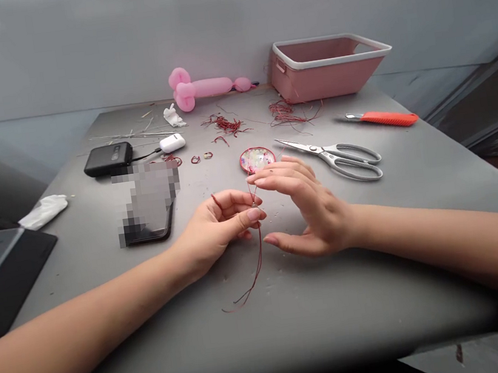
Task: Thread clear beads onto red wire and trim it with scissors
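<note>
My left hand (211,228) pinches a thin dark red cord (259,261) between thumb and fingers. Two tails of the cord hang below the pinch toward the front of the table, and finer strands rise above it. A tiny bead-like spot shows at the fingertips, too small to tell clearly. My right hand (318,202) is open, thumb well apart from its stretched fingers. Its fingertips are beside the upper strands; whether they touch cannot be made out. Just behind them lies a round red-rimmed dish (257,159) of small pale and pink pieces, partly covered by the right fingers.
Scissors (332,157) and an orange-handled cutter (389,118) lie right. A pink basket (331,78), pink balloon (208,87) and red cord scraps (226,123) are at the back. Left are a phone (152,202), black power bank (108,158) and white earphone case (172,143).
</note>
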Available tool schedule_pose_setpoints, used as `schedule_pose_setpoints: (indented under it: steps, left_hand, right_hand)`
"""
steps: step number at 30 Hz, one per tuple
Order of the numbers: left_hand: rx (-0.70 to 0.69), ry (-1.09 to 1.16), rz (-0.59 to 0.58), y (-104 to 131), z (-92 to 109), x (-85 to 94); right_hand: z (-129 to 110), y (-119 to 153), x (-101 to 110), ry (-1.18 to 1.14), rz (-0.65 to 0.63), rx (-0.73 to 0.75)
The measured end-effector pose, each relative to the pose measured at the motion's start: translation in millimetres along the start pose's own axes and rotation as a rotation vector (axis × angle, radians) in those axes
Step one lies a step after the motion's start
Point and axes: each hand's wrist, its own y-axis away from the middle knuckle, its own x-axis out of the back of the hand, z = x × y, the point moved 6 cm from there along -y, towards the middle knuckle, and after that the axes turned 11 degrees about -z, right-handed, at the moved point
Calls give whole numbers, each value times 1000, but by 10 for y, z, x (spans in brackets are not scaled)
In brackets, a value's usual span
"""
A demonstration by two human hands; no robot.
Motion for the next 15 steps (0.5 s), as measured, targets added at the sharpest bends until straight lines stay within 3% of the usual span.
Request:
schedule_pose_setpoints:
  steps: [6,15]
  left_hand:
    - [4,53,29,7,-15,1]
    - [9,56,25,5,-13,-2]
  right_hand:
    - [19,-10,-56,-166,-51,-159]
    - [0,-6,-66,-212,-35,-140]
